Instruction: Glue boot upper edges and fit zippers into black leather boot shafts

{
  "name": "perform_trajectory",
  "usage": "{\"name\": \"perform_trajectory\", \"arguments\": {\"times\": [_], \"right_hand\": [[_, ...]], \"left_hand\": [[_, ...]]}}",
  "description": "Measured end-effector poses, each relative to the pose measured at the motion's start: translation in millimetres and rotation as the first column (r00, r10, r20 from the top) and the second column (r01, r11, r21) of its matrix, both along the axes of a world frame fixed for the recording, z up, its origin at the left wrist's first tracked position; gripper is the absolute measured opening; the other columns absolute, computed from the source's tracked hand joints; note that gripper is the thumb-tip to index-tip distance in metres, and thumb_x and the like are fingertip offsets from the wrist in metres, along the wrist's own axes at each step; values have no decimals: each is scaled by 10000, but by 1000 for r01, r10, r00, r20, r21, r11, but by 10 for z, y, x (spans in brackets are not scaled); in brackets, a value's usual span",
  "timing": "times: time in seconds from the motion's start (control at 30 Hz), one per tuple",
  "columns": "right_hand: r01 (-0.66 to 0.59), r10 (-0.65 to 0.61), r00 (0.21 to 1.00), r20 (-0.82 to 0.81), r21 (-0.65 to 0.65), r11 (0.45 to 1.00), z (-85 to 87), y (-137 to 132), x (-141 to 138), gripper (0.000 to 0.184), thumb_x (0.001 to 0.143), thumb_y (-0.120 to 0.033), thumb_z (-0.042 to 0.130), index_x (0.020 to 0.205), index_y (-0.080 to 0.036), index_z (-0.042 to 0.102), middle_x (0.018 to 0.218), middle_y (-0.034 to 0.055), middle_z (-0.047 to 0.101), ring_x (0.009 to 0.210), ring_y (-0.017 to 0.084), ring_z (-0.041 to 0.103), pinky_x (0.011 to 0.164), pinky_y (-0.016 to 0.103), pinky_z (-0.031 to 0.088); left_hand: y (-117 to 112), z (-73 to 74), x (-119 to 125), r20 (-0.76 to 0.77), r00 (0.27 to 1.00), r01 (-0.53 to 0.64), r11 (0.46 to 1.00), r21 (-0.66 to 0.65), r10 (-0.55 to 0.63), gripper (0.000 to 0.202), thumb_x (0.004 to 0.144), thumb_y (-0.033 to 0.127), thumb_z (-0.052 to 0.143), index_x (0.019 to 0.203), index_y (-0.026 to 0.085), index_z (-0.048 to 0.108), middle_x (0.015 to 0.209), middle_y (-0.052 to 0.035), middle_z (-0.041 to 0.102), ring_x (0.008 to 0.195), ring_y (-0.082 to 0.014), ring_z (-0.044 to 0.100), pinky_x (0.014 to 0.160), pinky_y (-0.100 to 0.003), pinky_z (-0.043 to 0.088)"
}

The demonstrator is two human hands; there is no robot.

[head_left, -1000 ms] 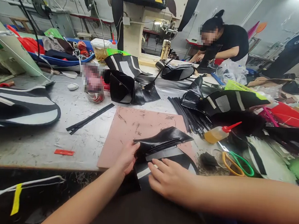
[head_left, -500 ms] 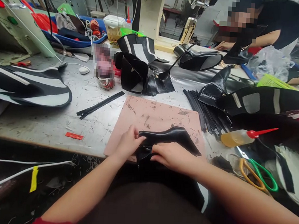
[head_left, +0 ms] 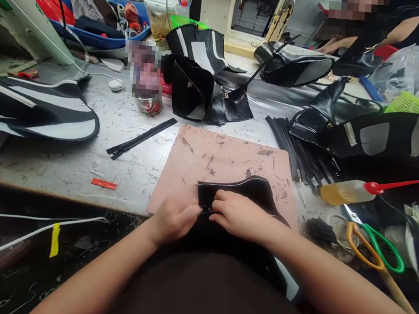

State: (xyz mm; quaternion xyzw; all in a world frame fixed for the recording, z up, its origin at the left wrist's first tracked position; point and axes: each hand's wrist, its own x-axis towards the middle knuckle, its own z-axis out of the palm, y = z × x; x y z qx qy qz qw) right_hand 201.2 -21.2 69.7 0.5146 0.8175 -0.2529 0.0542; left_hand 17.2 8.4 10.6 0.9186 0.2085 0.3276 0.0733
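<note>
A folded black leather piece (head_left: pixel 250 191) lies at the near edge of a pink work mat (head_left: pixel 227 163). My left hand (head_left: pixel 174 217) and my right hand (head_left: pixel 239 215) meet at its near left corner. Both hands have their fingers curled and pinch the leather where a zipper edge shows between them. The lower part of the piece hangs over the table edge toward my lap and is hidden by my arms.
A loose black zipper (head_left: pixel 140 138) and a red tag (head_left: pixel 104 183) lie left of the mat. A glue bottle (head_left: pixel 352 191), scissors (head_left: pixel 375 242) and a bundle of black strips (head_left: pixel 300 152) sit to the right. Black boot uppers (head_left: pixel 207 89) crowd the back. Another person works at far right.
The leather piece has been folded smaller and drawn toward the table edge. Both hands moved together from lying apart on it to pinching its near left corner. The camera tilted down.
</note>
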Motion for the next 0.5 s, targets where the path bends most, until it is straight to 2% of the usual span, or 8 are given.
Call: {"name": "perform_trajectory", "arguments": {"times": [0.07,0.13,0.23,0.33,0.5], "right_hand": [[16,-16,1000,5,-2,1000,-5,-3,-2,197,840,-290,499,778,-158,631,844,50,540,763,150,525,682,253,416],[25,-25,1000,14,-4,1000,-13,-2,-2,200,839,-288,496,769,-158,632,852,52,542,776,153,527,695,255,419],[31,-31,999,32,-7,999,-28,4,-11,220,842,-295,485,760,-155,633,869,60,547,787,163,531,703,261,425],[40,-39,996,78,-1,999,-51,15,-38,236,848,-303,470,776,-151,636,886,72,550,801,182,534,712,280,427],[38,-39,987,157,7,999,-79,33,-89,244,854,-292,455,820,-134,638,891,95,552,811,214,540,708,309,423]], "left_hand": [[-93,-47,-93,34,991,128,991,47,-129,90,790,99,445,765,180,475,732,-41,599,679,-134,555,602,-250,471],[-148,-90,-161,-4,988,156,987,45,-156,106,788,79,425,778,170,479,798,-67,619,763,-144,582,667,-266,506],[-162,-138,-214,-47,988,148,986,78,-145,106,790,74,435,793,163,492,846,-81,631,835,-154,597,718,-273,522],[-148,-152,-213,-32,990,136,986,98,-134,104,793,84,467,846,161,515,853,-75,632,839,-153,603,702,-258,526],[-161,-129,-149,20,998,58,982,181,-62,158,786,71,503,896,160,574,746,-41,618,702,-133,602,614,-245,510]]}}
